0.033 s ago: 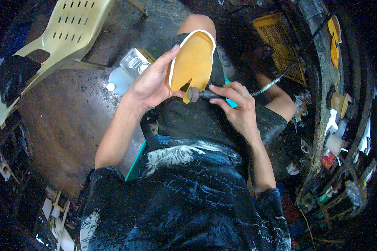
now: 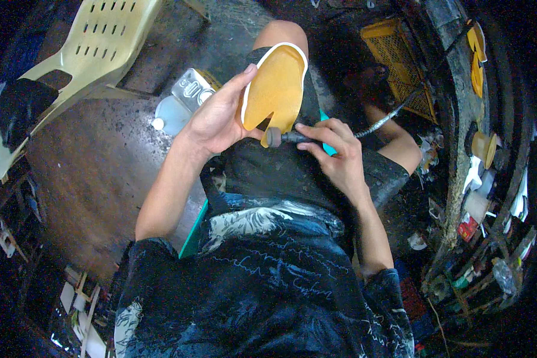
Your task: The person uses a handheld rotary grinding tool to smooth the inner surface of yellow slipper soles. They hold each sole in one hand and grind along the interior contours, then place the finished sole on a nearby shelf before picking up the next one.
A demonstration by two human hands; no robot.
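Head view: on the floor, a pale see-through jug [image 2: 172, 117] with a white cap lies beside a silver can [image 2: 190, 86]; their contents are unclear. A yellow crate [image 2: 398, 67] stands right, its inside too dark to read. The yellow sole [image 2: 274, 89], white-rimmed and notched at its lower end, is above the lap, gripped by the left hand [image 2: 212, 124]. The right hand [image 2: 340, 142] grips a dark tool [image 2: 293, 137], its round head at the sole's lower end.

Room opens over the floor [image 2: 83, 191] left of the translucent jug [image 2: 172, 116]; flexible shaft [image 2: 379, 123] and yellow crate [image 2: 398, 65] obstruct the right
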